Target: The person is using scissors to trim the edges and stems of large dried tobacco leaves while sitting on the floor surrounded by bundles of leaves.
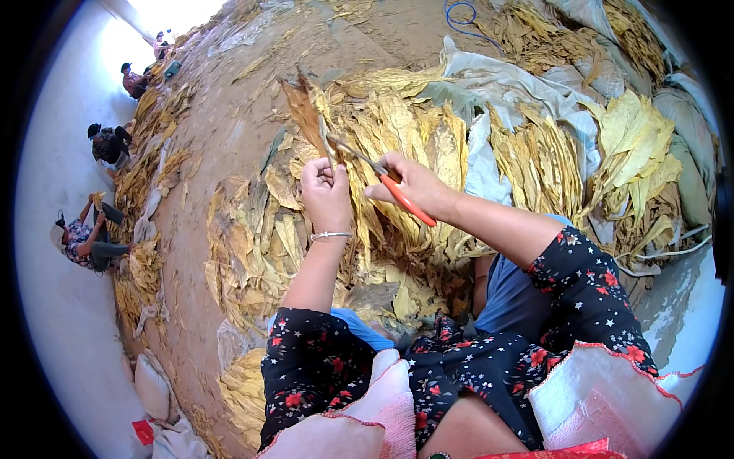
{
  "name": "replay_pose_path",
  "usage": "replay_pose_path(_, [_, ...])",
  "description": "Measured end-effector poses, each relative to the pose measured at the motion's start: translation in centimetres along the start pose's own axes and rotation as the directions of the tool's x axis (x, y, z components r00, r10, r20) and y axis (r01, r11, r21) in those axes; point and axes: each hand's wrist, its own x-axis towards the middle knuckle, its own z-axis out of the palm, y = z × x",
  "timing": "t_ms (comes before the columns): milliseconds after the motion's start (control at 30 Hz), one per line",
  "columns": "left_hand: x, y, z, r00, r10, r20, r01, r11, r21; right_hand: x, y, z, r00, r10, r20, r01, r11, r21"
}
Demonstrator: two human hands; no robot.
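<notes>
My left hand is closed around the lower end of a brown dried tobacco leaf, which points up and away from the fist. In my right hand is a pair of scissors with orange-red handles. Their blades reach left to the leaf just above my left fingers; whether they cut into it cannot be made out. Below and beyond both hands lies a broad heap of yellow dried tobacco leaves, spread over the floor in front of my legs.
Bundles of yellow leaves and white plastic sheeting lie to the right, with filled sacks beyond. A blue cord curls on the brown floor. Several people sit along the left wall beside leaf piles.
</notes>
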Motion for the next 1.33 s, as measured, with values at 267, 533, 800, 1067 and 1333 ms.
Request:
replay_pose_path(267, [-0.7, 1.8, -0.6, 0.969, 0.246, -0.027, -0.221, 0.909, 0.354, 0.7, -1.8, 1.2, 1.000, 0.004, 0.012, -0.003, 0.992, -0.124])
replay_pose_path(533, [0.2, 0.8, -4.9, 0.941, 0.267, -0.208, -0.161, 0.894, 0.418, 4.1, -2.6, 5.3, 0.985, -0.112, 0.129, 0.120, 0.992, -0.051])
replay_pose_path(800, [-0.8, -2.0, -11.0, 0.901, -0.059, -0.429, 0.207, 0.928, 0.308, 9.0, -4.3, 9.3, 0.991, -0.041, 0.127, 0.043, 0.999, -0.013])
replay_pose_path(1067, [1.8, -4.1, -17.5, 0.819, -0.558, -0.132, 0.210, 0.506, -0.836, 8.0, -2.9, 10.9, 0.916, 0.136, 0.377, -0.240, 0.940, 0.243])
replay_pose_path(1333, [2.5, -5.4, -14.4, 0.833, -0.551, 0.048, 0.262, 0.317, -0.912, 6.8, -1.4, 12.2, 0.895, -0.087, 0.438, -0.105, 0.913, 0.395])
